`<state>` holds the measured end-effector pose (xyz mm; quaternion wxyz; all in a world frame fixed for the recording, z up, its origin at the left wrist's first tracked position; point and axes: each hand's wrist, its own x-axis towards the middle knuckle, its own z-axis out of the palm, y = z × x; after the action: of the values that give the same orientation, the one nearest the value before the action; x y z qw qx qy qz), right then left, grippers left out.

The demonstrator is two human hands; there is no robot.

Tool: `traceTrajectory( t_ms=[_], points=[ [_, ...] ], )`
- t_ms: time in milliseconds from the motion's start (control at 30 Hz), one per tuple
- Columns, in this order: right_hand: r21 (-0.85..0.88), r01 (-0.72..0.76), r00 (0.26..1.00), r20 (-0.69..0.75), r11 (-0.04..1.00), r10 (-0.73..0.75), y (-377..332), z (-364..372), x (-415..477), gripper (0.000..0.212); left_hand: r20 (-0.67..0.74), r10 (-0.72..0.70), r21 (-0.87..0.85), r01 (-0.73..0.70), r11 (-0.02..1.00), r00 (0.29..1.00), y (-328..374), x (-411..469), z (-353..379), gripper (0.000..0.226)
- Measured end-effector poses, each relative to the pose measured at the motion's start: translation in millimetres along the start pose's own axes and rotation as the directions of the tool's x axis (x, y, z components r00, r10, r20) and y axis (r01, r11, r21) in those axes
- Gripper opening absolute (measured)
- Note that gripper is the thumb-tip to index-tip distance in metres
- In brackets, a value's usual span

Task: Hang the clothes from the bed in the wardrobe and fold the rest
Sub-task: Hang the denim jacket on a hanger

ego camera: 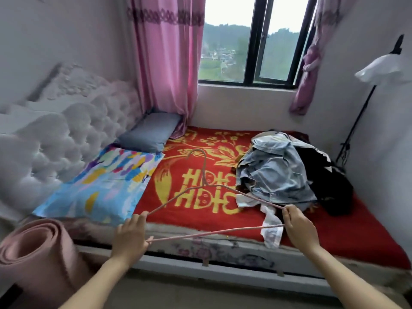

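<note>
Thin pink wire hanger [203,172] sits over the bed edge, long axis L–R, hook pointing away, left hand [131,235] & right hand [298,226] each pinching one end w/ curled fingers; the soft crumpled denim-and-dark clothes pile [274,175] on the red blanket [156,219] lies just beyond the right hand, prob. the nearer one.

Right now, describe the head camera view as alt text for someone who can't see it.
A left hand and a right hand hold a pink hanger by its corners over a bed with a red blanket. A pile of clothes, denim on top, lies on it.
</note>
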<state>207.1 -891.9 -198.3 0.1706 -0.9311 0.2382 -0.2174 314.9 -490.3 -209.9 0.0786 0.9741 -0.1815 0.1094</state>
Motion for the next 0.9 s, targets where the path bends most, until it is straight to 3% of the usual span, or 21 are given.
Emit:
traceTrajectory(
  t_ms=[233,500,600,700,767,900],
  points=[
    [-0.033,-0.103,0.985,0.139,0.994,0.107,0.0,52.9,81.9,0.019,0.054,0.077,-0.063,-0.074,0.995,0.996,-5.1,103.4,67.7,0.086],
    [-0.085,-0.184,0.954,0.225,0.979,0.199,-2.2,102.9,140.1,0.019,0.164,0.094,-0.038,-0.089,0.995,0.982,-15.7,185.8,113.9,0.088],
    [-0.021,-0.196,0.947,0.255,0.980,0.195,-0.7,124.4,165.6,0.019,0.166,0.099,0.039,-0.107,0.994,0.981,-20.7,220.8,124.3,0.092],
    [0.004,-0.233,0.872,0.443,0.972,0.207,-0.8,151.0,197.1,0.038,0.257,-0.050,0.162,0.008,0.987,0.965,-22.9,261.2,134.9,0.116],
    [-0.090,-0.274,0.790,0.547,0.957,0.278,3.2,169.0,211.7,0.057,0.337,-0.145,0.222,0.071,0.972,0.931,-17.7,276.0,148.6,0.117],
    [-0.203,-0.256,0.706,0.628,0.945,0.326,17.0,193.0,226.2,0.062,0.437,-0.120,0.224,0.021,0.974,0.891,9.9,278.2,179.1,0.112]
  ],
)
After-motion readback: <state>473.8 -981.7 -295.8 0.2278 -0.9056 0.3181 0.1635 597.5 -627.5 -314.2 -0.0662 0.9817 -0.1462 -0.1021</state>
